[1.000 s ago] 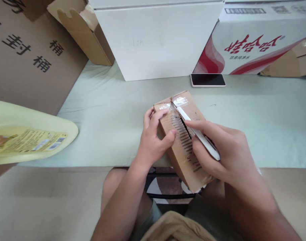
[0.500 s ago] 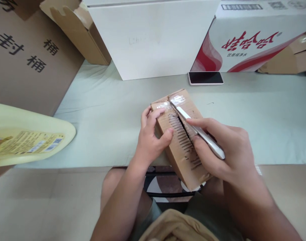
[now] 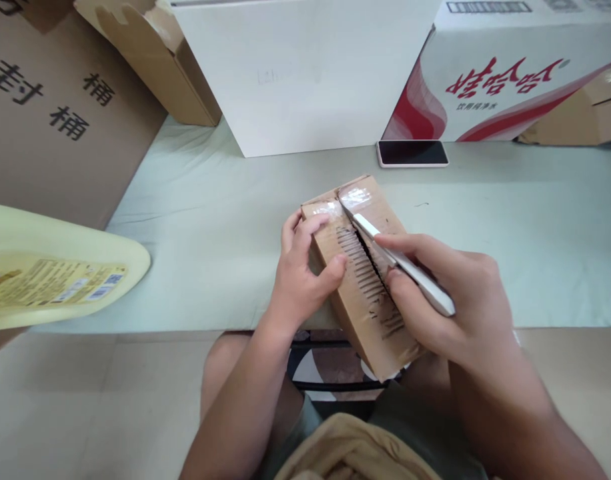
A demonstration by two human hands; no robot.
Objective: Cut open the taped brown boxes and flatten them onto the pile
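Note:
A small brown cardboard box (image 3: pixel 361 293) rests tilted at the near edge of the pale green surface, over my lap. Clear tape covers its far end and a dark slit runs along its top seam. My left hand (image 3: pixel 301 277) grips the box's left side, fingers on the far corner and thumb on top. My right hand (image 3: pixel 448 297) is closed round a white utility knife (image 3: pixel 403 265), index finger along its back. The knife's tip lies in the seam near the taped far end.
A phone (image 3: pixel 412 153) lies face up behind the box. A large white box (image 3: pixel 305 73) and a red-and-white printed carton (image 3: pixel 515 73) stand at the back. Brown cartons (image 3: pixel 60 113) line the left. A yellow plastic bottle (image 3: pixel 55 270) lies at the left edge.
My right hand has drawn back slightly toward me along the seam with the knife. The left hand and box have hardly moved.

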